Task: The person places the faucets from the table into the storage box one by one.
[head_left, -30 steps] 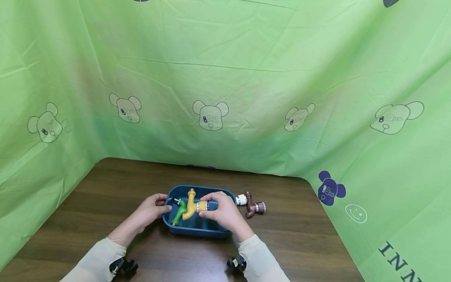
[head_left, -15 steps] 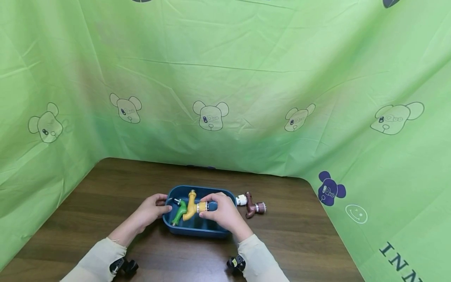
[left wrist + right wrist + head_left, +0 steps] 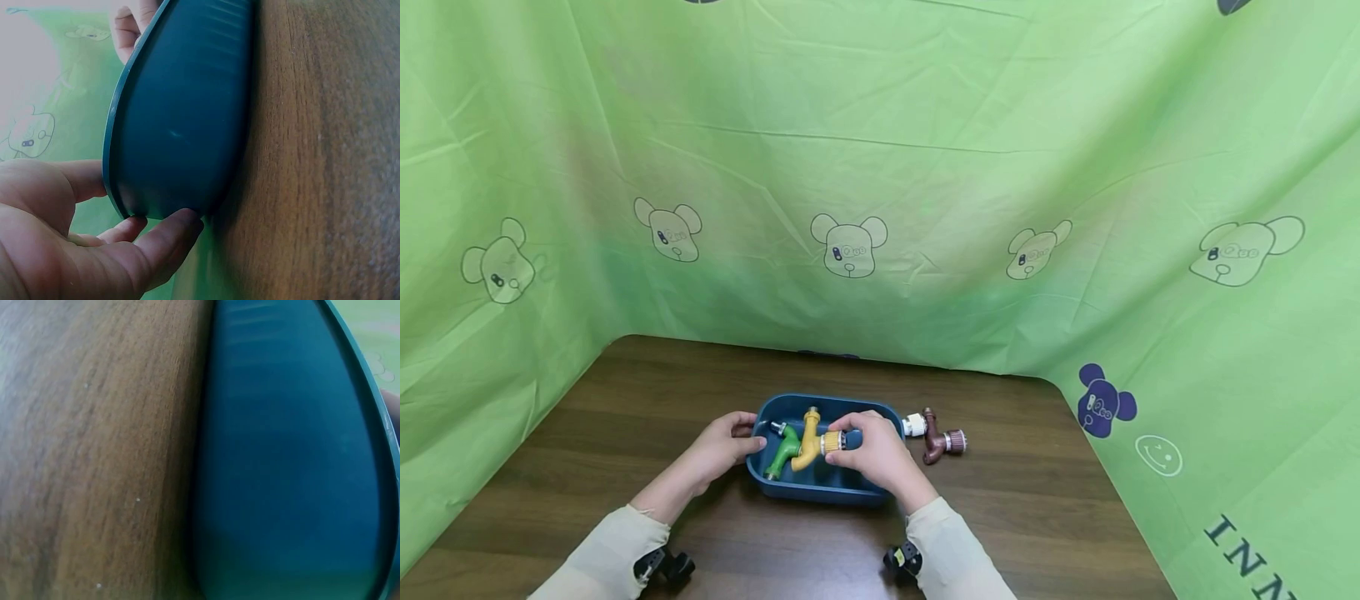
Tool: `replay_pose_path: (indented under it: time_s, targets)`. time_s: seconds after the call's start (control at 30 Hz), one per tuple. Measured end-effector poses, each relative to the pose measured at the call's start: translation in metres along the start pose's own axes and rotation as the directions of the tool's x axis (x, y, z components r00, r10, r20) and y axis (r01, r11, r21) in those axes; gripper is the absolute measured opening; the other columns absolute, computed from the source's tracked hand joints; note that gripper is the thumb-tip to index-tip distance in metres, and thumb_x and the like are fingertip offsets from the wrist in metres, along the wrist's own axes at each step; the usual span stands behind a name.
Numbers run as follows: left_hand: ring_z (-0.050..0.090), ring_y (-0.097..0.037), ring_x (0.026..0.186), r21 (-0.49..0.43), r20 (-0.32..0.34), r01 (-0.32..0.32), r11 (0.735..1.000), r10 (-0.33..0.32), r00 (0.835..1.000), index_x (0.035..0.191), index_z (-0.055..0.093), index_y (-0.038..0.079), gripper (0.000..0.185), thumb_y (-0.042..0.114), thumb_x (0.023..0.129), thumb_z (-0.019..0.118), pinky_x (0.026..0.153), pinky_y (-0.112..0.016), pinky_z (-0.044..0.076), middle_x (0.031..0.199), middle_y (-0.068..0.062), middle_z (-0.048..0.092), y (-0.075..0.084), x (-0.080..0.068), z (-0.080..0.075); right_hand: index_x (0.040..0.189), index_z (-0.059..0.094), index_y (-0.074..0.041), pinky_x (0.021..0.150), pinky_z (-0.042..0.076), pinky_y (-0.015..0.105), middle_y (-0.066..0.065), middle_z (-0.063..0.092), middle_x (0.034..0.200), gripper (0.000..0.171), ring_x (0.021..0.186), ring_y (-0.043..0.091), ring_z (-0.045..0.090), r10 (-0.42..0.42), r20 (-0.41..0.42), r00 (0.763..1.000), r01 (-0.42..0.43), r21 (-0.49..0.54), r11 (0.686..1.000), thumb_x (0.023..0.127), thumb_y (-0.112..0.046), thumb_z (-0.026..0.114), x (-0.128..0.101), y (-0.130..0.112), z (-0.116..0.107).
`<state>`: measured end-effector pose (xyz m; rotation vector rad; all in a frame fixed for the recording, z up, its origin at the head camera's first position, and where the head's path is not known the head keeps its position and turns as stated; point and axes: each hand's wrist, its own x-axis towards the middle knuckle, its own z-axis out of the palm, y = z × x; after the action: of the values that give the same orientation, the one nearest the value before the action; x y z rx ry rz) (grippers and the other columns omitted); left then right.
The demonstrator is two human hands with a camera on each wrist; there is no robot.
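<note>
Left hand (image 3: 718,450) grips the left end of the blue tray (image 3: 820,492), thumb under the rim and fingers curled over the edge, tray sitting on the wooden table (image 3: 1037,517). Right hand (image 3: 876,454) pinches the yellow tap (image 3: 808,442) by its threaded end, inside the tray next to the green tap (image 3: 782,450). Brown tap (image 3: 936,437) lies on the table just right of the tray.

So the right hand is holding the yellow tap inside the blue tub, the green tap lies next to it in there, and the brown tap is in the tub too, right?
Not quite. The brown tap lies outside the blue tub, on the wooden table to its right, as the head view shows. The rest holds: the right hand grips the yellow tap in the tub, with the green tap beside it.
</note>
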<state>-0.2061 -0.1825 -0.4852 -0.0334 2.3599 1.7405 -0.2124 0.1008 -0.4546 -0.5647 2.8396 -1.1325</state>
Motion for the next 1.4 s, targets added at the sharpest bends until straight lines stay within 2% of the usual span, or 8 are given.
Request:
replay_pose_path:
  time_s: [0.9,1.4]
  targets:
    - [0.059,-0.034,0.121,-0.007,0.023,-0.011,1.0,0.011,1.0,0.144,0.045,-0.007,0.055,0.013,0.098,0.068,0.095,-0.047,0.058,0.137,-0.027,0.056,0.0037,-0.0013,-0.001,0.108,0.076,-0.026,0.1,0.049,0.051,0.001,0.069,0.115,0.033,0.114,0.026,0.06,0.015,0.015,1.0,-0.014,-0.074,0.997,0.08,-0.036,0.088,0.005,0.0043,0.0043]
    - [0.06,-0.031,0.119,-0.008,0.003,0.011,1.0,-0.011,1.0,0.144,0.048,-0.005,0.053,0.013,0.098,0.068,0.095,-0.046,0.057,0.136,-0.024,0.058,0.002,-0.0005,-0.0002,0.107,0.076,-0.022,0.1,0.048,0.051,0.004,0.069,0.117,0.033,0.114,0.027,0.059,0.056,0.055,0.997,-0.053,-0.047,0.997,0.079,-0.033,0.089,0.0069,0.001,0.0042]
